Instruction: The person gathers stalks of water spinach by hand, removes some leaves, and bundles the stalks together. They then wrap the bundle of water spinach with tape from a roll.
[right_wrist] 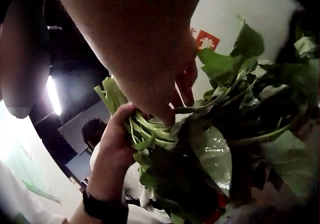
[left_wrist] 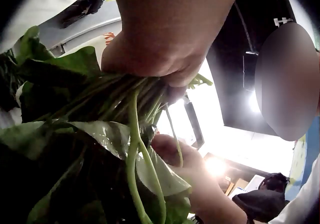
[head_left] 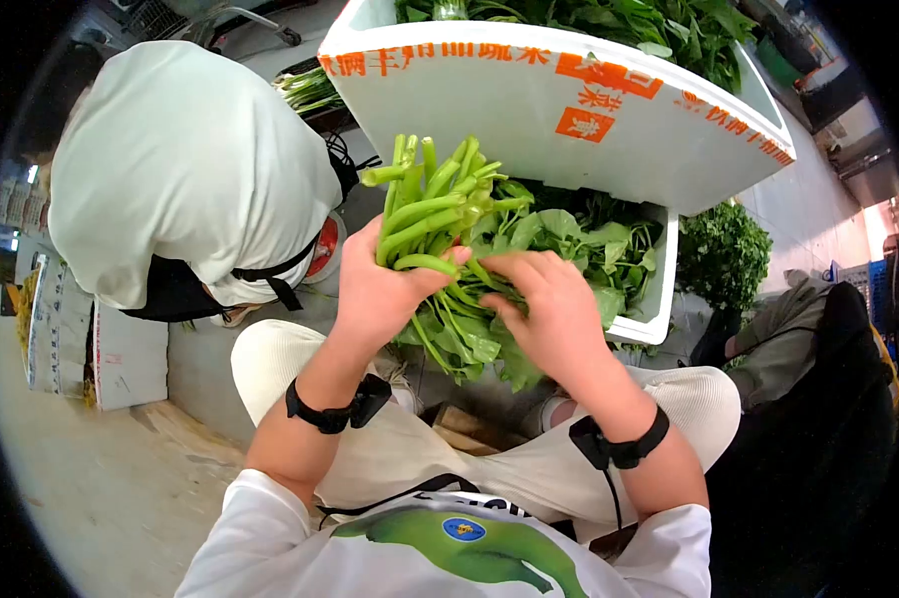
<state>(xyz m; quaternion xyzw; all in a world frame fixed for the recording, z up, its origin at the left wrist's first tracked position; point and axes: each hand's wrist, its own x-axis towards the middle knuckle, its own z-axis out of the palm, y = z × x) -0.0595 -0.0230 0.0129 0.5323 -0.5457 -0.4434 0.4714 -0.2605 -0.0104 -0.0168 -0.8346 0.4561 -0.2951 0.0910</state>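
Note:
In the head view my left hand (head_left: 375, 284) grips a bunch of leafy greens (head_left: 430, 214) around its thick pale-green stems, with the cut ends pointing up and away. The leaves hang down on the other side, over my lap. My right hand (head_left: 559, 309) is at the leafy side of the same bunch, thumb and fingers bent around some thin stems (head_left: 459, 299). Seen from the right wrist, the right fingertips meet the stems (right_wrist: 155, 131) close to my left hand (right_wrist: 112, 149). Broad wet leaves (right_wrist: 212, 156) spread below them.
Beyond the bunch, a white foam box (head_left: 634, 334) holds more greens. A larger printed foam box (head_left: 489, 110), also filled with leaves, stands tilted above it. A person in a white shirt (head_left: 190, 169) bends at the left. Another person's leg (head_left: 778, 334) and a leafy pile (head_left: 724, 254) are at right.

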